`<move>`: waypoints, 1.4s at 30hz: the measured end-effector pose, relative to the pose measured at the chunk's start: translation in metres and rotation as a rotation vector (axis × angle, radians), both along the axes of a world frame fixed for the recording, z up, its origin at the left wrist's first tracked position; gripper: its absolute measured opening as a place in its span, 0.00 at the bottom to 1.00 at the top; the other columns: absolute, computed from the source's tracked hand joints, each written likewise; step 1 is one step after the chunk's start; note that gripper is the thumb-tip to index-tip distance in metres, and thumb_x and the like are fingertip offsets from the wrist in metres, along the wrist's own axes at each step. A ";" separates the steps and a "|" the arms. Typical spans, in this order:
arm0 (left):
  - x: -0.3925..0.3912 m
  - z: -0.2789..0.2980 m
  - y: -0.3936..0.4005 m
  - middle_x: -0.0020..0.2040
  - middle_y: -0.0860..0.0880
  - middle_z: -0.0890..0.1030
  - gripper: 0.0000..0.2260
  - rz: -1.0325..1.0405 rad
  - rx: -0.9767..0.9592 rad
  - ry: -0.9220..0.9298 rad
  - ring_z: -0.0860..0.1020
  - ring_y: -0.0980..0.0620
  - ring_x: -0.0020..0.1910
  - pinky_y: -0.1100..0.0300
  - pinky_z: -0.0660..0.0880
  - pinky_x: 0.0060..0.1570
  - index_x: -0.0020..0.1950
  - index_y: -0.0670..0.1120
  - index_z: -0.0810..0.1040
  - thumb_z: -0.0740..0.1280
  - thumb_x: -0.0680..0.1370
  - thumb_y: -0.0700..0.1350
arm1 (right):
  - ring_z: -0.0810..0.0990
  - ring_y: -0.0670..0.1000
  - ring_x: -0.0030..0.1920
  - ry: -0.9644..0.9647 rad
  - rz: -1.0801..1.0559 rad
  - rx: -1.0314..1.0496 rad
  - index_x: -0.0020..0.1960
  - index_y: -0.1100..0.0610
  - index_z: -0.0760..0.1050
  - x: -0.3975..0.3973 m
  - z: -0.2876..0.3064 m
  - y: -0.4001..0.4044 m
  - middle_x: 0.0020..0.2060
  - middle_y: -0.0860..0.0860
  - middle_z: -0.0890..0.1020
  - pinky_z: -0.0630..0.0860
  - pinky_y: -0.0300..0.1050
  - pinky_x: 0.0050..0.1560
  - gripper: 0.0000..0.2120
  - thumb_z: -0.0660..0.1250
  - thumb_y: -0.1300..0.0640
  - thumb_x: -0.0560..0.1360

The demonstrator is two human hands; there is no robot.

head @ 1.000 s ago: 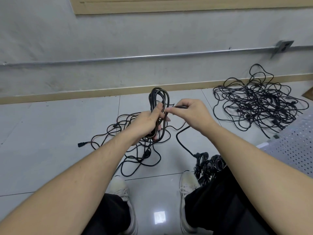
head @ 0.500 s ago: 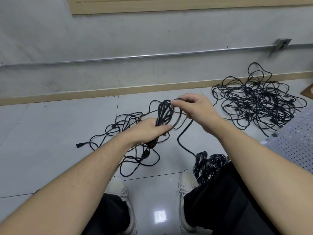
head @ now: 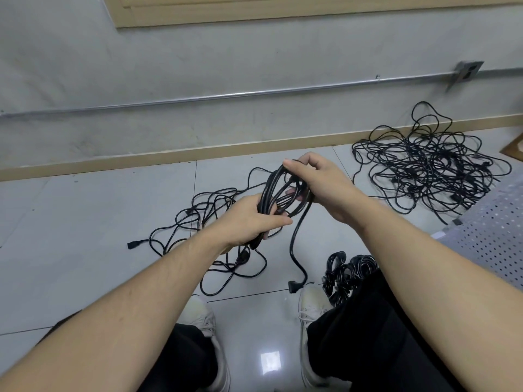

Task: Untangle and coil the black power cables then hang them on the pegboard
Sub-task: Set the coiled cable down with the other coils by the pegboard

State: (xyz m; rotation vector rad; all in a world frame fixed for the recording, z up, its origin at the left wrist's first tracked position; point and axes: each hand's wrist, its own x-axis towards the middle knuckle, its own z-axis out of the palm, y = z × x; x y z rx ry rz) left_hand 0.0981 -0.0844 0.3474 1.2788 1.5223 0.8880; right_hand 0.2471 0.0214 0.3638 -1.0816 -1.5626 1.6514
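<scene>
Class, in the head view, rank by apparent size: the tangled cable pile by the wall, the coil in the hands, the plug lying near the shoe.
1. tangled cable pile
2. coil
3. plug

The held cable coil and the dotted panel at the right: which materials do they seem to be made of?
The held cable coil looks like black rubber or PVC sheathing, smooth and slightly glossy: it bends softly into loops and shows thin highlights. The dotted panel seems to be pale painted metal or hardboard, matt, with regular rows of small holes; the picture cannot settle which.
</scene>
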 end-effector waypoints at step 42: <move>-0.023 -0.008 0.003 0.43 0.48 0.82 0.08 -0.396 -0.117 0.796 0.81 0.45 0.45 0.47 0.79 0.49 0.50 0.50 0.75 0.68 0.77 0.52 | 0.69 0.38 0.25 -0.161 0.088 0.363 0.44 0.57 0.82 0.018 0.021 -0.009 0.25 0.36 0.76 0.63 0.27 0.28 0.08 0.69 0.55 0.81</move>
